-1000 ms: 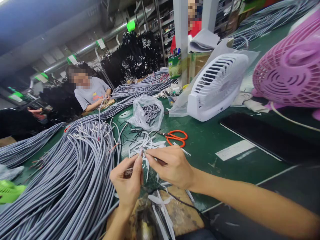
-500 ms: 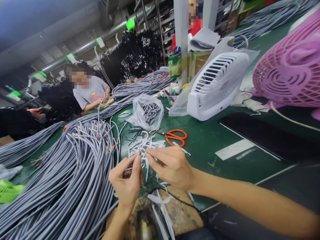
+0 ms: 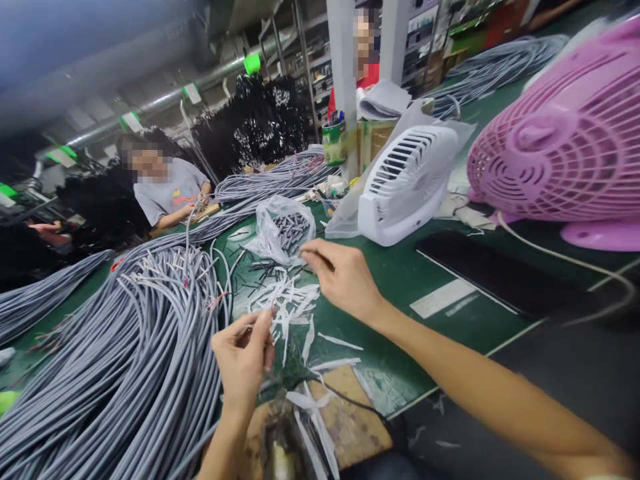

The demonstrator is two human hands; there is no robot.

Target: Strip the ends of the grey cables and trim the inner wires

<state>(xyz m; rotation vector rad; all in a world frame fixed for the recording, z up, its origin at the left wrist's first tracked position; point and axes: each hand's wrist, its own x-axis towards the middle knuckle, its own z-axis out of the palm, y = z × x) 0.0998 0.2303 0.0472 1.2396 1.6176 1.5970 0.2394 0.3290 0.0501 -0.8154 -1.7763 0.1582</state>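
Observation:
My left hand (image 3: 244,350) is closed in a pinch in front of a pile of white strips (image 3: 287,300). A tiny reddish tip shows at its fingertips; the rest is hidden by the fingers. Farther forward, my right hand (image 3: 343,275) has its thumb and fingers pressed together beside a clear plastic bag (image 3: 264,230) of short dark grey tubes (image 3: 290,230). Whatever it pinches is too small to make out. Loose black pieces (image 3: 260,277) lie in front of the bag. A large bundle of grey cables (image 3: 165,333) with stripped ends fills the table left of my left hand.
A white fan (image 3: 407,187), a pink fan (image 3: 545,147) and a dark flat panel (image 3: 495,273) stand or lie on the right. Below my hands is a stained brown board (image 3: 345,420) with a dark metal piece (image 3: 283,440). A co-worker (image 3: 170,187) sits across the table.
My right hand has moved away from my left, forward to the bag's edge. The orange-handled scissors, visible before, are now hidden behind it. The view has swung slightly right.

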